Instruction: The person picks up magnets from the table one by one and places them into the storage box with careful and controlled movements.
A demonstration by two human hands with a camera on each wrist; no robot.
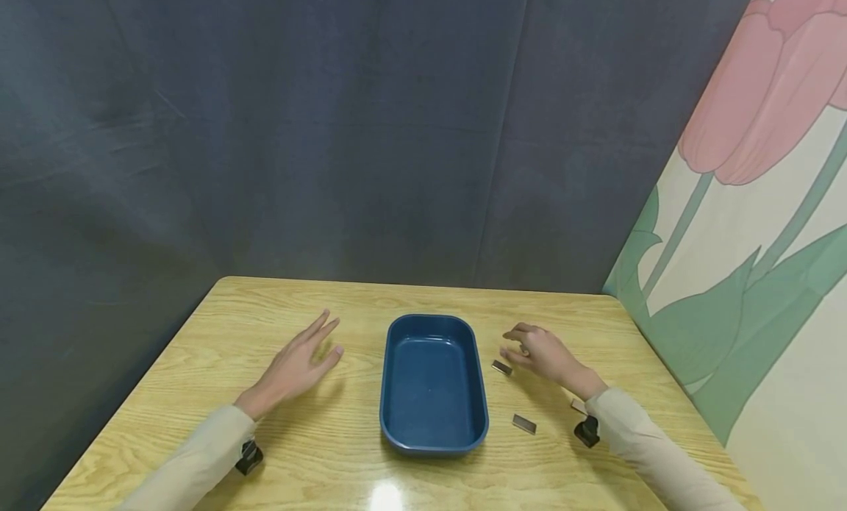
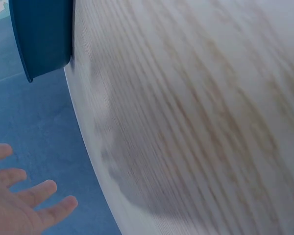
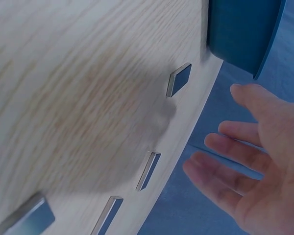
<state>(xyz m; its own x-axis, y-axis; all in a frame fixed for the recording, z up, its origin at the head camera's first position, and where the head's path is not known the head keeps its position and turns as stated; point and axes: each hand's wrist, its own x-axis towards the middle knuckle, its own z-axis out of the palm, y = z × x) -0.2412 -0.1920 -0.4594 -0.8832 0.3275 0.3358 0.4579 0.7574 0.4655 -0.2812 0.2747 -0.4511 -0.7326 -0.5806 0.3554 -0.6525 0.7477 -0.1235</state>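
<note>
A deep blue rectangular tray (image 1: 433,393) with rounded corners stands on the wooden table between both hands. To its left, my left hand (image 1: 294,367) hovers over the tabletop with fingers spread and thumb apart, holding nothing. On the tray's right, my right hand (image 1: 545,356) is held above the table, its fingers loosely bent and nothing between them. Close by its thumb is a small flat metallic block (image 1: 502,367). Nearer the front lies another metallic block (image 1: 525,423), and a third block (image 1: 579,406) is partly hidden by the right wrist. Several such blocks (image 3: 179,80) show in the right wrist view.
The light wood-grain table (image 1: 331,467) ends at a dark blue curtain (image 1: 370,143) behind. Along the right side rises a wall (image 1: 787,334) painted with tulips. Each sleeve carries a small black device (image 1: 249,456) at the wrist.
</note>
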